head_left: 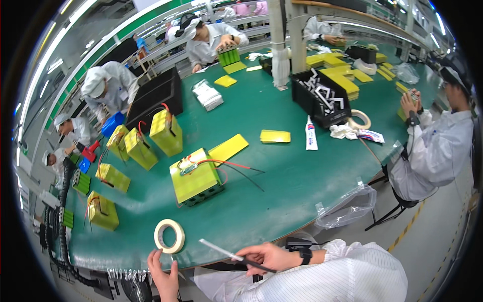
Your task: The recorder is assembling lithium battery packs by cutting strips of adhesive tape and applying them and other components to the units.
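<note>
- Tape roll (179,235) on table (241,216), just ahead of left hand (163,277); thumb and fingers apart, contact unclear.
- Right hand (269,256), farther from roll, pinches thin white-and-black stick (219,248), long axis slanting up-left.
- Near table edge just below roll; green surface between roll and wired yellow pack (193,178).

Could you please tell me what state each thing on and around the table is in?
Tape roll: lying flat.
Left hand: fingers apart, beside the roll.
Thin strip: held.
Right hand: closed on the strip.
Central yellow block: red and black wires trailing.
Black bin: open, filled with white pieces.
Clear bag: hanging at table edge.
</note>
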Action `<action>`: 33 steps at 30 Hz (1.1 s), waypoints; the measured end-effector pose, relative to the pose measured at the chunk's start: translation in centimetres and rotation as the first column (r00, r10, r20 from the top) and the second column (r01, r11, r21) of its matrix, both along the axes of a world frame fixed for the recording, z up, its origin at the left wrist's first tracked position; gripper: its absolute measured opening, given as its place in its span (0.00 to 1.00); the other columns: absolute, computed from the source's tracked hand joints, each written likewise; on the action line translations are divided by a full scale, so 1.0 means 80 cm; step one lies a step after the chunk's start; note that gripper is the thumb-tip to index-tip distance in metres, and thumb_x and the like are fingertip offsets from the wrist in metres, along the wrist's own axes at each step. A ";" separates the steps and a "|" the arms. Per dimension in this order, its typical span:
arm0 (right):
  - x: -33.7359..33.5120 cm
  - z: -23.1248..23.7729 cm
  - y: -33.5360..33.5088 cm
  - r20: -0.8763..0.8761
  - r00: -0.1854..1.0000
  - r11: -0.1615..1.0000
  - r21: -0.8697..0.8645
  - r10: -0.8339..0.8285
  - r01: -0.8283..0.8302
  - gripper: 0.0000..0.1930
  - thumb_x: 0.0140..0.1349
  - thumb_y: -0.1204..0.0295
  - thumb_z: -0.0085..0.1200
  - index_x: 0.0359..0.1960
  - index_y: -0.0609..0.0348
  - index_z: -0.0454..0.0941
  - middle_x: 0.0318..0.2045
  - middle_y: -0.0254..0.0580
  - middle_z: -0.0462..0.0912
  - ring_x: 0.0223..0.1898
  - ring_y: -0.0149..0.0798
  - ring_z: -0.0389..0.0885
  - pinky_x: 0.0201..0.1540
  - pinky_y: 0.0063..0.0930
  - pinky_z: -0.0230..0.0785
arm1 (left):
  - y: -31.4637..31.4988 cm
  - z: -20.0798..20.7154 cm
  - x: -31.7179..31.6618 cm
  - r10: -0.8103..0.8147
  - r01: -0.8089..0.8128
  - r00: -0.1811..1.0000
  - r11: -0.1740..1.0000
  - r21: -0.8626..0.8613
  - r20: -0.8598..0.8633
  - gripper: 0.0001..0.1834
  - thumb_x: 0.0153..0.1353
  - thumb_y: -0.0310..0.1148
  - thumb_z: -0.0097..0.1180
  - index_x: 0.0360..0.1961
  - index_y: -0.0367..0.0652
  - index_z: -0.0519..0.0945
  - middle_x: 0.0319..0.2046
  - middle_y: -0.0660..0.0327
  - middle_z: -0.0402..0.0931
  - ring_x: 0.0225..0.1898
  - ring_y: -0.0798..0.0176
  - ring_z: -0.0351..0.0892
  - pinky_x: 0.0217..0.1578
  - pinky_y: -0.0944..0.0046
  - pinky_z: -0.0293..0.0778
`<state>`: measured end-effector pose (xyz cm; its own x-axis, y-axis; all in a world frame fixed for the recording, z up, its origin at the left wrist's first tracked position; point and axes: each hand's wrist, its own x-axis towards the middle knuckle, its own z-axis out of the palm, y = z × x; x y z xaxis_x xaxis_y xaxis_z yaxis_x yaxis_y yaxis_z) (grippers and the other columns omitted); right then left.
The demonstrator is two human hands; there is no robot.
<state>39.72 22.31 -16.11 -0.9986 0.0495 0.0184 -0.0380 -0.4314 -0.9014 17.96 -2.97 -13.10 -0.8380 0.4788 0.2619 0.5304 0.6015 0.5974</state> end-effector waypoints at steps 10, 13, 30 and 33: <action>0.125 0.060 0.158 -0.107 0.646 0.299 0.821 -0.756 0.486 0.23 0.52 0.75 0.60 0.53 0.54 0.73 0.25 0.44 0.82 0.25 0.42 0.83 0.30 0.33 0.73 | 0.034 -0.013 -0.073 -0.311 0.157 0.911 0.869 -0.469 -0.271 0.21 0.42 0.29 0.72 0.38 0.39 0.77 0.52 0.44 0.71 0.56 0.39 0.67 0.57 0.47 0.64; 0.173 0.059 0.216 -0.338 0.453 -0.195 0.923 -0.825 0.333 0.23 0.49 0.76 0.62 0.50 0.55 0.74 0.31 0.48 0.82 0.33 0.51 0.82 0.37 0.39 0.74 | 0.029 0.005 -0.085 -0.433 0.315 0.853 0.873 -0.372 -0.293 0.15 0.51 0.32 0.68 0.40 0.42 0.80 0.50 0.44 0.73 0.56 0.38 0.67 0.56 0.44 0.65; 0.214 0.005 0.350 -0.345 0.463 -0.379 0.925 -0.817 0.022 0.23 0.48 0.81 0.61 0.49 0.53 0.79 0.41 0.43 0.76 0.46 0.49 0.72 0.53 0.38 0.67 | 0.096 0.076 -0.067 -0.229 0.016 0.925 0.823 0.568 0.304 0.20 0.72 0.39 0.47 0.55 0.32 0.71 0.42 0.60 0.77 0.42 0.68 0.74 0.40 0.67 0.70; 0.186 0.024 0.333 -0.456 0.460 -0.464 0.880 -0.762 0.105 0.21 0.48 0.80 0.61 0.47 0.54 0.79 0.40 0.42 0.76 0.44 0.48 0.73 0.51 0.37 0.68 | 0.169 0.093 -0.005 -0.458 0.311 0.870 0.796 0.519 0.181 0.14 0.69 0.32 0.52 0.49 0.33 0.74 0.40 0.62 0.76 0.40 0.70 0.72 0.43 0.70 0.68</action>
